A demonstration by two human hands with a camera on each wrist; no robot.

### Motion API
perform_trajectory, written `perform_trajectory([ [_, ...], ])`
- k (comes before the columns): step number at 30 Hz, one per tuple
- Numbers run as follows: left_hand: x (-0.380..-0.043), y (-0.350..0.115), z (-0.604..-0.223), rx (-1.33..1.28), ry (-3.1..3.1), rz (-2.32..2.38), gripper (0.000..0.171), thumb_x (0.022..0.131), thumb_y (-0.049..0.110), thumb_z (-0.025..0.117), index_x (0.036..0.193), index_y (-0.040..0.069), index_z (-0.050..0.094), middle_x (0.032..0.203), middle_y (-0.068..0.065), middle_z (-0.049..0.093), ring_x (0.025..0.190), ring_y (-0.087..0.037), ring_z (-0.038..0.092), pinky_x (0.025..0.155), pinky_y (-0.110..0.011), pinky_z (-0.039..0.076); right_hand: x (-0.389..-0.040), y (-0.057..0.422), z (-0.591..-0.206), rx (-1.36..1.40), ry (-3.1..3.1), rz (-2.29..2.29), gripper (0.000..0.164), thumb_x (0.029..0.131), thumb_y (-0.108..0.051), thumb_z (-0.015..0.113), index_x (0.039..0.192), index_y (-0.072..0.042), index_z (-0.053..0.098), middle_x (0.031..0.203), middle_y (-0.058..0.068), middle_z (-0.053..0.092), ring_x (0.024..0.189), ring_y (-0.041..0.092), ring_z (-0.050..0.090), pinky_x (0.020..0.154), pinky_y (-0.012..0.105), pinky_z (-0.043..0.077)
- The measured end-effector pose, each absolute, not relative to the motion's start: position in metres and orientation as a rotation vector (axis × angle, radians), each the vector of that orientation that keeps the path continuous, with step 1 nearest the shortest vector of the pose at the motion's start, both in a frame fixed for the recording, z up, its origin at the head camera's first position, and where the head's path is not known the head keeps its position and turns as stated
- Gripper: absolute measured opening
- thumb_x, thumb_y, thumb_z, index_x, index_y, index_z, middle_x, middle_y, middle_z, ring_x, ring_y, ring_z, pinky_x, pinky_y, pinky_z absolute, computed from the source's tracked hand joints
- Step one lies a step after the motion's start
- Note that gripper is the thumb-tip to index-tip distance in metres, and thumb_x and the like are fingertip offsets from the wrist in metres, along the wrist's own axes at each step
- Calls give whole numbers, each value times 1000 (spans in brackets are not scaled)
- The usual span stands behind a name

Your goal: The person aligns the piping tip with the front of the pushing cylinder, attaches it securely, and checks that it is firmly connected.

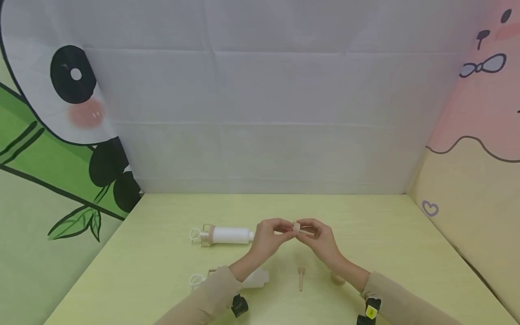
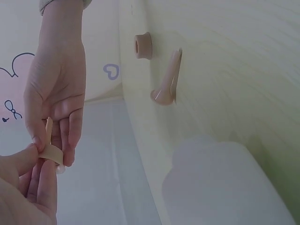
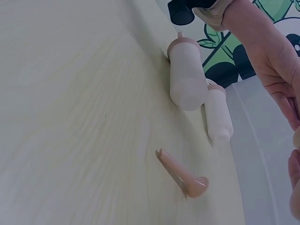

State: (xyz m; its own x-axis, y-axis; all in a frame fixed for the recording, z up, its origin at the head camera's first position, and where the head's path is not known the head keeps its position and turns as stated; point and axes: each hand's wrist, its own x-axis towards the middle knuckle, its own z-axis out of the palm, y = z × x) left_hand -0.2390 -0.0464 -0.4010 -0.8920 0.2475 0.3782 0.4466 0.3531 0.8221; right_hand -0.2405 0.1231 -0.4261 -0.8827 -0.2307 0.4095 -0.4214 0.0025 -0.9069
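Note:
In front of me both hands hold one small beige piece, a ring-shaped cap with a thin stem sticking out. My left hand pinches the cap between thumb and fingers. From the other side, my right hand has its thumb and fingers about the cap and stem. In the right wrist view the fingers of both hands are cut off at the right edge. On the table below lies a flared beige nozzle, touched by neither hand. Partly behind my right forearm is a beige ring collar.
A white syringe-like tube with a beige collar and ring handle lies at the back left. A second such tube lies nearer, partly hidden by my left sleeve. A pale wall of cloth stands behind the table.

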Motion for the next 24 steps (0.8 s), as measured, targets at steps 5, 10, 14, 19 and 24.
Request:
perform_trajectory([
  [5, -239, -47, -401, -609, -2417, -1593, 21, 78, 22, 71, 92, 5, 71, 83, -5, 70, 77, -16, 65, 64, -22, 51, -239, 121, -425, 604, -2138, 2048, 30, 81, -1, 65, 107, 10, 57, 107, 20, 58, 91, 8, 61, 76, 26, 52],
  [10, -238, -46, -402, -584, -2389, -1649, 21, 79, 25, 70, 90, 8, 71, 85, -3, 70, 79, -14, 65, 65, -23, 51, -237, 119, -423, 492, -2163, 2120, 29, 81, -1, 64, 108, 9, 57, 104, 9, 61, 89, 9, 63, 78, 26, 51],
  [14, -236, -46, -403, -565, -2353, -1700, 21, 79, 26, 70, 89, 8, 72, 86, -4, 70, 79, -14, 65, 66, -23, 52, -235, 118, -422, 430, -2162, 2188, 31, 83, -3, 64, 110, 9, 56, 106, 9, 62, 90, 9, 63, 80, 26, 50],
  [19, -235, -45, -402, -548, -2330, -1736, 19, 79, 24, 70, 88, 7, 72, 86, -5, 70, 78, -17, 66, 65, -22, 52, -233, 118, -421, 363, -2162, 2229, 32, 83, -6, 64, 111, 8, 56, 106, 9, 62, 90, 10, 64, 80, 27, 50],
  [24, -227, -44, -392, -579, -2315, -1736, 15, 80, 13, 69, 88, 1, 71, 86, -10, 70, 78, -22, 66, 64, -23, 52, -232, 117, -420, 343, -2153, 2259, 34, 83, -7, 64, 112, 9, 55, 105, 7, 62, 88, 9, 64, 81, 26, 50],
])
